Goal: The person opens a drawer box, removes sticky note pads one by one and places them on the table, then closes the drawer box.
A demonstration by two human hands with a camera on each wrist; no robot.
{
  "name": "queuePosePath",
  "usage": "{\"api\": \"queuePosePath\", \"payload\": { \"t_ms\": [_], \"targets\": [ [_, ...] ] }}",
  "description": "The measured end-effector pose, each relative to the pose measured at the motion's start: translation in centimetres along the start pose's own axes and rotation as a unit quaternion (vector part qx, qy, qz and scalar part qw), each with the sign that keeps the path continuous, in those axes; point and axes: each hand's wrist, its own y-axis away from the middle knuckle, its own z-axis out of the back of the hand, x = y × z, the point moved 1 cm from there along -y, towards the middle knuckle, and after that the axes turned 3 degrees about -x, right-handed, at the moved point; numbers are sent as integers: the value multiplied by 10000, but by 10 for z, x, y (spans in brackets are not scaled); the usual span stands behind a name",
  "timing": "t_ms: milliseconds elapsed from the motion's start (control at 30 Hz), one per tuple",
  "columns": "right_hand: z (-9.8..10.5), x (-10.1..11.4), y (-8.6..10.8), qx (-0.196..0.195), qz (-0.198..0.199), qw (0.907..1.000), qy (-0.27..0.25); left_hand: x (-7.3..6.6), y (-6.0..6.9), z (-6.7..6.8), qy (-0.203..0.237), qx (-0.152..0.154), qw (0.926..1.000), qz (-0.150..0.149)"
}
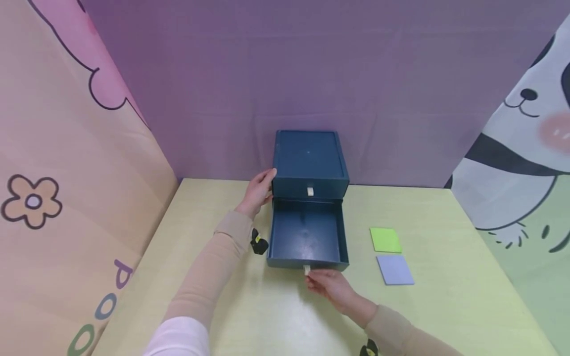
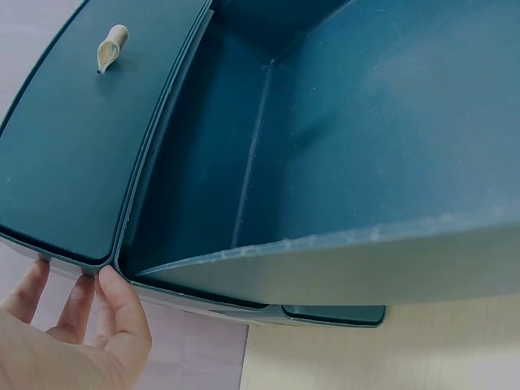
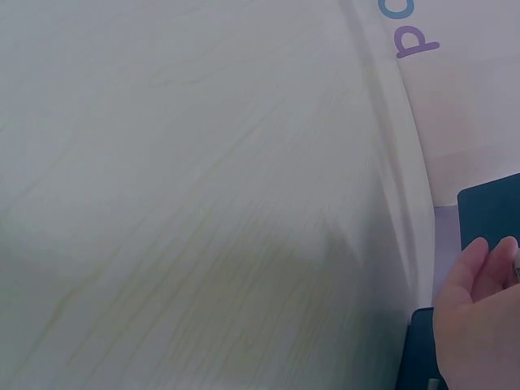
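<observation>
A dark blue two-tier drawer box (image 1: pixel 309 153) stands against the back wall, its lower drawer (image 1: pixel 307 263) pulled far out and bare inside. The upper drawer (image 1: pixel 289 188) is closed and has a pale tab (image 2: pixel 112 47). At the box's left side, my left hand (image 1: pixel 258 192) rests its fingertips (image 2: pixel 122 296) against the side wall by the front edge. My right hand (image 1: pixel 333 290) pinches the pale pull tab (image 1: pixel 307 270) on the lower drawer's front. In the right wrist view, my right hand (image 3: pixel 479 317) shows only partly at the right edge.
A green sticky-note pad (image 1: pixel 385 240) and a lavender one (image 1: pixel 395 270) lie on the pale yellow table (image 1: pixel 454 277), right of the drawer. A purple cloth wall (image 1: pixel 311 74) rises behind. Printed panels stand on both sides.
</observation>
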Motion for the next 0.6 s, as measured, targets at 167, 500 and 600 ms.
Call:
{"api": "queuePosePath", "payload": {
  "t_ms": [167, 500, 600],
  "targets": [
    [1, -1, 0, -114, -29, 9999, 63, 0, 1, 0, -48, 8, 10000, -24],
    [4, -2, -2, -194, 13, 9995, 248, 0, 0, -1, -45, -71, 10000, -41],
    [4, -1, -3, -197, 33, 9995, 238, 1, -1, 0, -50, -67, 10000, -50]
  ]
}}
